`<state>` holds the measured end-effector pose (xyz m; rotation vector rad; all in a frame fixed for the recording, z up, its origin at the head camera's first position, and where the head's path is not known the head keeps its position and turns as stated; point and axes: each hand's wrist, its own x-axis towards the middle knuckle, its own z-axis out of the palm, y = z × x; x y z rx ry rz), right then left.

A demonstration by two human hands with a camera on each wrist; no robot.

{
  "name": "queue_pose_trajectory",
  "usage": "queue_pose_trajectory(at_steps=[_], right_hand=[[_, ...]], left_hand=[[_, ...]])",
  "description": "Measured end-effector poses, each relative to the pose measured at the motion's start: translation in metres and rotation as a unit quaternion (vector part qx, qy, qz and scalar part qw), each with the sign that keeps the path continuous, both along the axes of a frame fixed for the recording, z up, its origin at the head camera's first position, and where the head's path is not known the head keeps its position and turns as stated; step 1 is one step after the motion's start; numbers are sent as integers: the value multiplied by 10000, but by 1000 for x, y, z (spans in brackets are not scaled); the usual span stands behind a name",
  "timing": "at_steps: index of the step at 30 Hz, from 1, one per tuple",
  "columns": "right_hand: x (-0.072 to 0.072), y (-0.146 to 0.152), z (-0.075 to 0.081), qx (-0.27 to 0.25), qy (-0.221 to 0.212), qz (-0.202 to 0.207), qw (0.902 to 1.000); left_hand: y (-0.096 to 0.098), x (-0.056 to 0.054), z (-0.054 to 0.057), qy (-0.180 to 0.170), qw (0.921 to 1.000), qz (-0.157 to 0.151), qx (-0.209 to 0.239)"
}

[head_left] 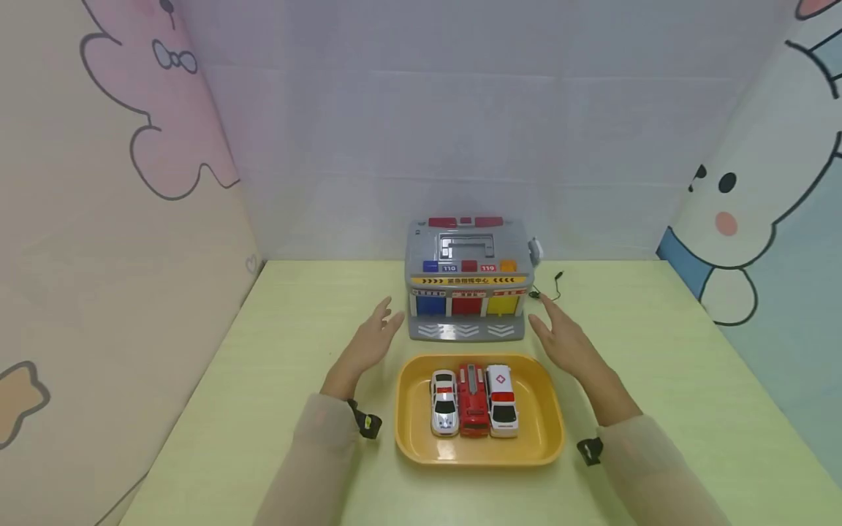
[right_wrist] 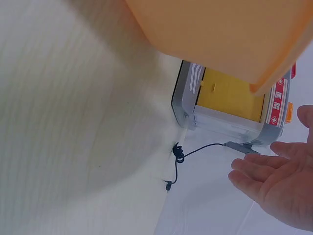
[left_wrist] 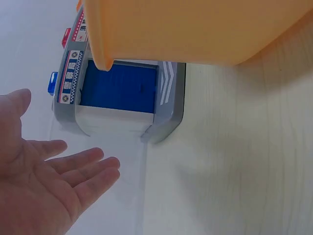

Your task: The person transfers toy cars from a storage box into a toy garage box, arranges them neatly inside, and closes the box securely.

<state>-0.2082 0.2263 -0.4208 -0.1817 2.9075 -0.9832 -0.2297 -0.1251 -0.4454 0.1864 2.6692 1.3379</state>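
A grey toy emergency station (head_left: 465, 252) with blue, red and yellow garage doors stands at the back of the table. In front of it is a yellow-orange tray (head_left: 479, 456) holding a white police car (head_left: 444, 403), a red fire truck (head_left: 473, 402) and a white ambulance (head_left: 503, 400), side by side. My left hand (head_left: 370, 340) hovers left of the station and tray, fingers extended and holding nothing. On the other side my right hand (head_left: 564, 342) is held likewise, palm inward, near the station's right side. Both wrist views show the blue door (left_wrist: 120, 87) and yellow door (right_wrist: 230, 95) down.
A thin black cord (head_left: 558, 286) with a plug lies at the station's right. Behind stands a pale cloth-like wall (head_left: 460, 124); side panels with cartoon animals (head_left: 756, 212) flank the light wooden table (head_left: 276, 380). Dark straps (head_left: 367, 422) sit on both wrists.
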Motion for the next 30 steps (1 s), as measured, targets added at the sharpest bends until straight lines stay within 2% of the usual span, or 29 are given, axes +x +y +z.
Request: queue_pose_trajectory(at_steps=[5,10,19,30], right_hand=[[-6,1,1,-113,-78,-147,9998],[-12,4,4,-179,-59,-114,9998],[-26,1,13,-403,36,-12,9992],[-45,1,12,-698,-97,-2,9975]], left_hand=[[4,-9,5,-4,10000,-10,45],[7,-17,10,-105,9999,9,12],[11,-32,12,48,10000,-65,-36],[19,-50,17,274,9993,-245,30]])
